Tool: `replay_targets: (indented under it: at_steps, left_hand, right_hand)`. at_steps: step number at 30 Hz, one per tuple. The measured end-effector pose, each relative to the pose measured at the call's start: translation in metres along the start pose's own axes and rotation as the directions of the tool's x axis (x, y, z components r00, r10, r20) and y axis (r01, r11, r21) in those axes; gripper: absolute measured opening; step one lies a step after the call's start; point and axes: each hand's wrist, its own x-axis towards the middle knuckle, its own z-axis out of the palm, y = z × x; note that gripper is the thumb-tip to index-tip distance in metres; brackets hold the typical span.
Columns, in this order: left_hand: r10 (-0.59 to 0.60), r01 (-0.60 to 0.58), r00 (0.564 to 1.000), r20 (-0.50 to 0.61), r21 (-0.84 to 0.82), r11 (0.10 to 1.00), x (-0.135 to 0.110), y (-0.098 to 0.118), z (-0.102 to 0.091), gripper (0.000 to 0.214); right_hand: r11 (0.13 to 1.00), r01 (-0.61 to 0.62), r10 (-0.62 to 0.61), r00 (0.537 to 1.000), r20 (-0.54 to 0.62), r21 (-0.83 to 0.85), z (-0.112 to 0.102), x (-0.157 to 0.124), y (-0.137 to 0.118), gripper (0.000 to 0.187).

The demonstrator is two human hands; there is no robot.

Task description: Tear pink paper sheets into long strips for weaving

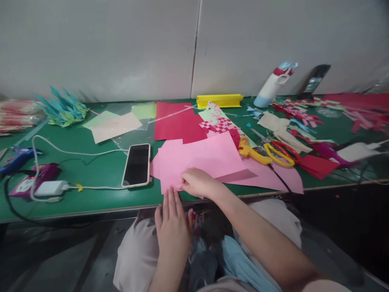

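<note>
Sheet of pale-pink rectangular paper (209, 152) lies on the green-topped bench (91, 170), most of it ahead and to the right of both grips. Long axis runs left to right, right end angled slightly away. From my remote seat I read the bare left-hand grip (172, 215) as open: fingers straight, tips at the near edge by the left corner. Bare right-hand grip (194, 182) rests just beside, nearer the sheet's middle, fingers curled and touching it; whether they pinch paper, I cannot tell. Pale-rimmed black phone (136, 165) lies left of the sheet, yellow plastic glue gun (251, 152) right.
</note>
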Motion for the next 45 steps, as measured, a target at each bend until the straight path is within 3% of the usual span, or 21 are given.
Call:
replay_targets:
  at_steps: [8, 16, 33, 40, 45]
  left_hand:
    - [0.011, -0.011, 1.000, 0.007, 0.009, 1.000, 0.004, -0.002, -0.005, 0.051]
    - [0.005, -0.005, 0.998, 0.064, -0.001, 1.000, 0.005, -0.006, -0.007, 0.050]
    - [-0.033, 0.037, 0.993, 0.112, -0.032, 0.999, 0.008, -0.003, -0.008, 0.048]
    - [-0.006, 0.002, 0.989, 0.148, 0.027, 1.000, 0.009, -0.002, -0.011, 0.046]
    - [0.010, -0.007, 0.991, 0.134, -0.024, 1.000, 0.007, 0.001, -0.011, 0.052]
  right_hand:
    - [0.999, -0.039, 0.038, 0.999, 0.021, 0.019, -0.003, 0.002, 0.001, 0.025]
    - [0.994, -0.103, 0.103, 0.995, 0.015, 0.039, -0.008, -0.012, 0.021, 0.025]
    - [0.995, -0.098, 0.098, 0.995, -0.007, 0.037, 0.003, -0.008, 0.028, 0.024]
    - [0.995, -0.090, 0.089, 0.996, 0.023, 0.033, -0.001, -0.008, 0.027, 0.028]
    - [0.995, -0.092, 0.091, 0.995, 0.037, 0.027, -0.001, -0.007, 0.025, 0.030]
